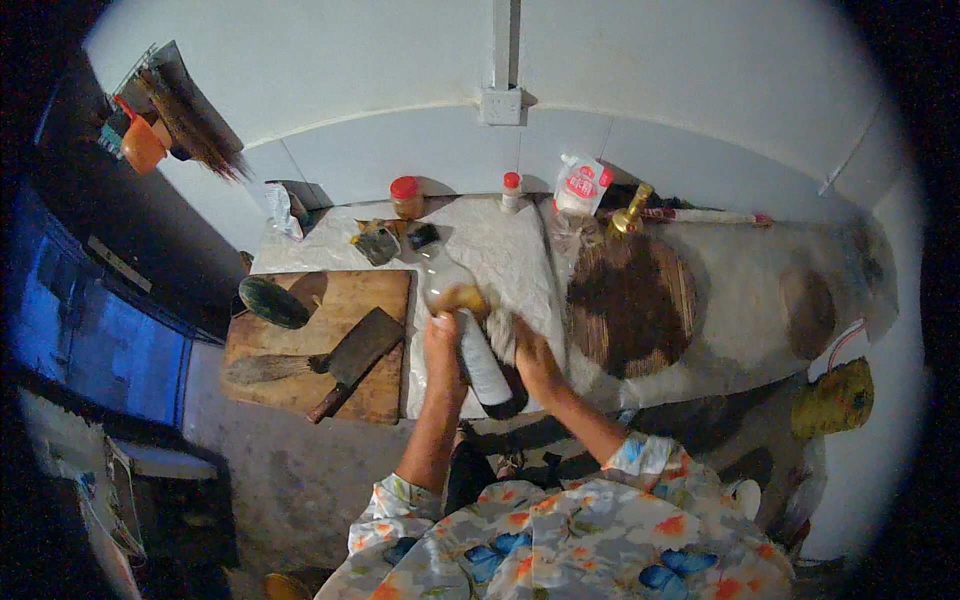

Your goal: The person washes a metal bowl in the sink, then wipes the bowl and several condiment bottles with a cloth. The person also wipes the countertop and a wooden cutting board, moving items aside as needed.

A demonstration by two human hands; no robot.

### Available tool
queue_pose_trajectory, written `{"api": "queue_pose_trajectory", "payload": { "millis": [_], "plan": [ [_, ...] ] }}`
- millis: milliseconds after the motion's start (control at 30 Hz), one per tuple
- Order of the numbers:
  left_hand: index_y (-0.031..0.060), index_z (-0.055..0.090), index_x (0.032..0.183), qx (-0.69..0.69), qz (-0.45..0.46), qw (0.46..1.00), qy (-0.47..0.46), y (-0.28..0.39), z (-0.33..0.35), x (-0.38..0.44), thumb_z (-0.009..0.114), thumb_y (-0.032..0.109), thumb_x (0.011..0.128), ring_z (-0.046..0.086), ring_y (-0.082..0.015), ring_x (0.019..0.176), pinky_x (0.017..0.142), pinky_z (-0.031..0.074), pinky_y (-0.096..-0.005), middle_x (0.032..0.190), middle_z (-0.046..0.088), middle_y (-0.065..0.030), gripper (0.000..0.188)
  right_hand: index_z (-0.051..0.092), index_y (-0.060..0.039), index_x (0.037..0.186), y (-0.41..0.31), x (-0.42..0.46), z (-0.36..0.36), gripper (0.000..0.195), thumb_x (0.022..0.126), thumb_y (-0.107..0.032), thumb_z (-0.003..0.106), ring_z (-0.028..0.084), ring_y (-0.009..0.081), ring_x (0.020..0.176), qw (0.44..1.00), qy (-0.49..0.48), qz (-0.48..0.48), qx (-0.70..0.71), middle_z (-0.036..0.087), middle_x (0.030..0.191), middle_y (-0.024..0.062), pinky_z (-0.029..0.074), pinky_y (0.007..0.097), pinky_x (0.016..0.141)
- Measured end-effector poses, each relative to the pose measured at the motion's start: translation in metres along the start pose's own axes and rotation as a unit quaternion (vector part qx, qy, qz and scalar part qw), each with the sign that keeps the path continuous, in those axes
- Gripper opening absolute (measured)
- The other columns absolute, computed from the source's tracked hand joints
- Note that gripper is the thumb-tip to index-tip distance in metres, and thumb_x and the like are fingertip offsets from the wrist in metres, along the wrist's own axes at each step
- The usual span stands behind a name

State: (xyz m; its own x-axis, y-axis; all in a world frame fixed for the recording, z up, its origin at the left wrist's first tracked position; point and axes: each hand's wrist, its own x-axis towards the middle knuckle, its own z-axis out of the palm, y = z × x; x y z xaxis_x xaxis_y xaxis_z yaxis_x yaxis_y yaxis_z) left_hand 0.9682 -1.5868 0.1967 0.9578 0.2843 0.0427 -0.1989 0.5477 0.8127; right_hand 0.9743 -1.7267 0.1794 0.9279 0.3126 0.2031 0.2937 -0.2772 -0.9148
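Observation:
A large clear bottle with a dark cap and a pale label (486, 367) lies slanted in front of me, its cap end away from my body and its dark base towards me. My left hand (444, 337) grips its left side. On the other side, my right hand (531, 352) holds a crumpled whitish cloth (501, 334) against the bottle. Part of the right hand's fingers is hidden by the cloth.
On the left, a wooden cutting board (262, 330) bears a cleaver (367, 349), a dark green gourd-like vegetable (274, 302) and a brush-like tool (274, 367). A red-lidded jar (406, 196), small shaker (511, 191) and seasoning pouch (581, 186) stand by the wall. A round slatted board (634, 304) lies right.

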Motion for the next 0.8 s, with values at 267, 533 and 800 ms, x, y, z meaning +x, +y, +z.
{"api": "queue_pose_trajectory", "payload": {
  "millis": [267,533,800],
  "plan": [
    [0.0022,0.053,0.116,0.221,0.058,0.973,-0.038,0.01,-0.02,0.007,0.041,0.035,0.095,0.05,-0.017,0.1,0.09,0.038,-0.03,0.109,0.055,-0.0072,0.041,0.026,0.0084,0.135,-0.014,-0.05,0.029,0.052,0.088,-0.004,0.044,0.031,0.0449,0.127,0.982,0.071,-0.155,-0.084,0.031,0.135,0.0308,0.025,0.0434,0.107],
    [0.0022,0.043,0.128,0.211,-0.021,0.968,-0.134,0.027,0.006,-0.021,0.054,0.044,0.088,0.048,-0.018,0.108,0.094,0.036,-0.0322,0.115,0.054,-0.0095,0.059,0.029,0.0055,0.136,-0.04,0.004,0.001,0.048,0.093,-0.012,0.039,0.038,0.0378,0.125,0.993,0.107,-0.049,-0.024,0.038,0.135,0.0248,0.028,0.0385,0.105],
    [0.0026,0.046,0.119,0.135,0.065,0.988,0.04,0.035,-0.017,0.005,0.044,0.029,0.095,0.047,-0.0136,0.097,0.087,0.038,-0.0265,0.105,0.051,-0.0067,0.036,0.034,0.0082,0.132,-0.023,-0.044,0.025,0.048,0.087,-0.006,0.044,0.037,0.0386,0.126,0.999,-0.012,-0.032,0.018,0.038,0.134,0.028,0.03,0.0379,0.104]
  ]
}}
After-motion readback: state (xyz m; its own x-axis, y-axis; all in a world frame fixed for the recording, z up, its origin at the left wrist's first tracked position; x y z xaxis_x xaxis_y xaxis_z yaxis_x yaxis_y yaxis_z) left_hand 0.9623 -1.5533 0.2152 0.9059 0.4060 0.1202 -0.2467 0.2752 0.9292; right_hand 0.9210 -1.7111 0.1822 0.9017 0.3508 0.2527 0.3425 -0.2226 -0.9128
